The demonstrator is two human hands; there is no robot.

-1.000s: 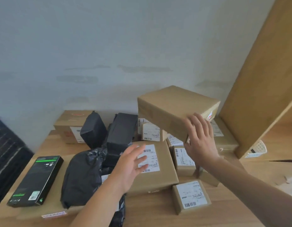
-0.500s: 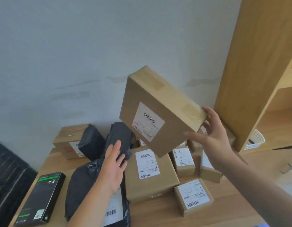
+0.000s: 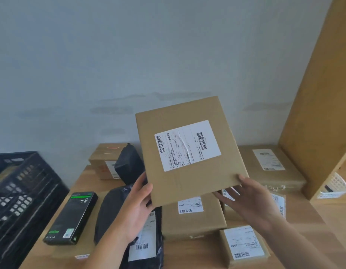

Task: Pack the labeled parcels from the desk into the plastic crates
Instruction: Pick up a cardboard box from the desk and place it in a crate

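I hold a flat brown cardboard parcel [image 3: 189,148] up in the air above the desk, its white barcode label facing me. My left hand [image 3: 137,206] grips its lower left corner, thumb on the front. My right hand [image 3: 251,200] grips its lower right corner, thumb on the front and fingers behind. A black plastic crate [image 3: 19,193] stands at the left of the desk. Below the lifted parcel lie several labeled brown boxes, such as a mid-sized one [image 3: 191,216] and a small one [image 3: 244,245].
Black poly-bag parcels [image 3: 114,206] lie left of centre on the wooden desk [image 3: 85,183]. A black and green retail box [image 3: 71,216] rests near the crate. A tall wooden shelf unit [image 3: 319,105] rises at the right, with a white basket [image 3: 333,187] on its shelf.
The parcel has been turned so its label faces me squarely. My left hand has come up from the black bag and taken the parcel's lower left corner. The view has swung left, revealing the crate.
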